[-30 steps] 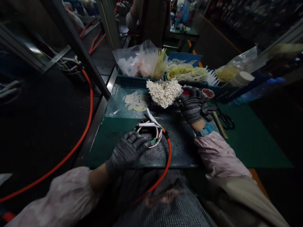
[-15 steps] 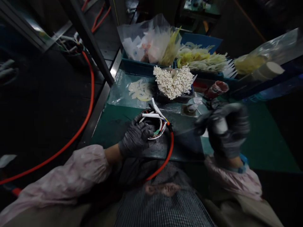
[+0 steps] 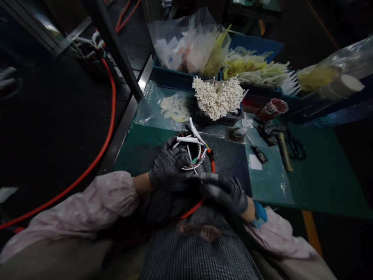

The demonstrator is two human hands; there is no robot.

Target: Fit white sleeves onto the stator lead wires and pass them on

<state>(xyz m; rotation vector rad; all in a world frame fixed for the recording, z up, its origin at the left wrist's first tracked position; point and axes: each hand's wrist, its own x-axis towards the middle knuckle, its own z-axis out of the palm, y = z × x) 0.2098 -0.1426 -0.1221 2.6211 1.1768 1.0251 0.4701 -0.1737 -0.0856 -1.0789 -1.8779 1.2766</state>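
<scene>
My left hand (image 3: 169,167), in a dark grey glove, is closed on the left side of a round wired part (image 3: 190,166) with a pale rim. White sleeved wires (image 3: 187,139) and a bit of green board show inside it. A thick red cable (image 3: 213,166) joins it on the right and runs down towards my lap. My right hand (image 3: 225,190), gloved alike and slightly blurred, is closed just below the part's rim. A thin pale stick or wire (image 3: 196,171) shows at its fingertips; what it holds I cannot make out.
White-tipped cotton swabs (image 3: 217,99) stand bundled behind the part. Blue bins (image 3: 175,77) hold bags and pale strips. Rightward lie a screwdriver (image 3: 258,154), a brownish stick (image 3: 284,151), black scissors (image 3: 297,149) and a white paper square (image 3: 255,161). A metal post (image 3: 115,46) rises left.
My right hand has come down and left from above the mat's right side to the round part, uncovering the screwdriver and scissors. My left hand keeps its hold on the part.
</scene>
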